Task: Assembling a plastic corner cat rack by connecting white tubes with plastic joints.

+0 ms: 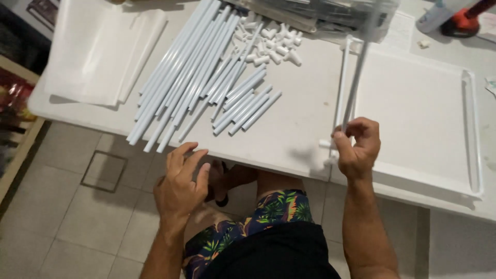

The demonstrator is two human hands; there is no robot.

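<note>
A white table stands over a grey tiled floor, its top smooth and matte. At the far edge lies a clear plastic bag of dark and pale parts, crinkled and shiny. Beside it sits a scatter of small white connectors, and a fan of long pale tubes spreads across the middle. Flat white panels are stacked at the left, and a white tray with a raised rim lies at the right. The right hand is clamped on two thin white rods at the table's near edge. The left hand hovers below the edge, fingers spread, holding nothing.
</note>
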